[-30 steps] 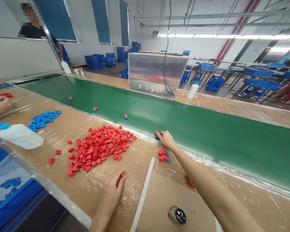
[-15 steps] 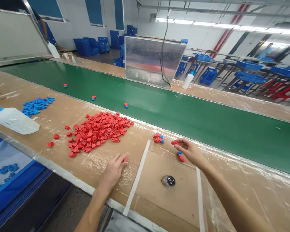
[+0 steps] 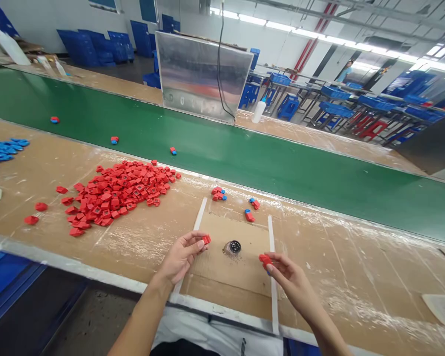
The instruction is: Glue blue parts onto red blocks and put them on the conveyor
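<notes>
Between the thumb and fingers of my left hand (image 3: pixel 183 254) is a small red plastic piece (image 3: pixel 206 239), held just over the left side of the cardboard sheet. My right hand (image 3: pixel 291 279) pinches a red plastic piece with a bit of blue (image 3: pixel 265 260) near the sheet's right tape strip; my fingers partly cover it, and I cannot tell if it is one piece or two. Between the hands, a small round black-topped fixture (image 3: pixel 235 246) sits on the cardboard (image 3: pixel 241 284). Beyond it lie joined red-and-blue pieces (image 3: pixel 249 215) and a small cluster of them (image 3: pixel 218 193).
A large heap of red pieces (image 3: pixel 120 190) spreads to the left, with blue pieces (image 3: pixel 2 151) farther left. Behind runs a green conveyor belt (image 3: pixel 222 148) carrying several red-and-blue pieces (image 3: pixel 114 140). A metal box (image 3: pixel 203 74) and a white bottle (image 3: pixel 258 110) stand beyond the belt.
My view has swung right. My left hand has lifted its red piece to the cardboard. My right hand has drawn back from the belt edge, where another red-and-blue piece now lies.
</notes>
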The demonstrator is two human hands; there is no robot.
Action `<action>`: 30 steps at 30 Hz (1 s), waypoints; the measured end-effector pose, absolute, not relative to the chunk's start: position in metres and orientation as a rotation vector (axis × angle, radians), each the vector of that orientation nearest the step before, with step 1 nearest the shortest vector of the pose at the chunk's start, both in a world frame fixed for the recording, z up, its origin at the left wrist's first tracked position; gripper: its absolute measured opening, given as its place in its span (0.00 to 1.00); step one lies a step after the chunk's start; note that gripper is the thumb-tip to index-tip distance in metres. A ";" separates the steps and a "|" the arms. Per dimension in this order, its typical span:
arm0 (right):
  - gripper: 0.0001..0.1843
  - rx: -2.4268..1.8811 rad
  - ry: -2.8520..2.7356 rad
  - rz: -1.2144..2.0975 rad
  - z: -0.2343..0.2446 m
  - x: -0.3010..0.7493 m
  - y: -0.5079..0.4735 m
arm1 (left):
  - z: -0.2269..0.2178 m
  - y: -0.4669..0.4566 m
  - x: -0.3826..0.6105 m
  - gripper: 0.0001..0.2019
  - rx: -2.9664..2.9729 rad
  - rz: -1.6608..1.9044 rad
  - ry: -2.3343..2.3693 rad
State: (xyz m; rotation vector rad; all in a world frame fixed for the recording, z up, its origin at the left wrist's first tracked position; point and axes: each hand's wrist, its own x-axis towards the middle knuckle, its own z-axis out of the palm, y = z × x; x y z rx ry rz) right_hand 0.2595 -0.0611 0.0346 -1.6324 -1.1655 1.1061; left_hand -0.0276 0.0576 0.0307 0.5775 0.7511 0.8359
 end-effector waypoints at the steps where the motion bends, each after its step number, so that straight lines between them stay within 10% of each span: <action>1: 0.22 -1.631 -1.226 1.054 0.037 0.255 -0.058 | 0.030 0.055 -0.023 0.15 0.611 0.829 0.748; 30: 0.18 -1.731 -2.086 0.130 0.052 0.198 -0.024 | 0.006 0.034 -0.013 0.18 0.776 0.853 0.675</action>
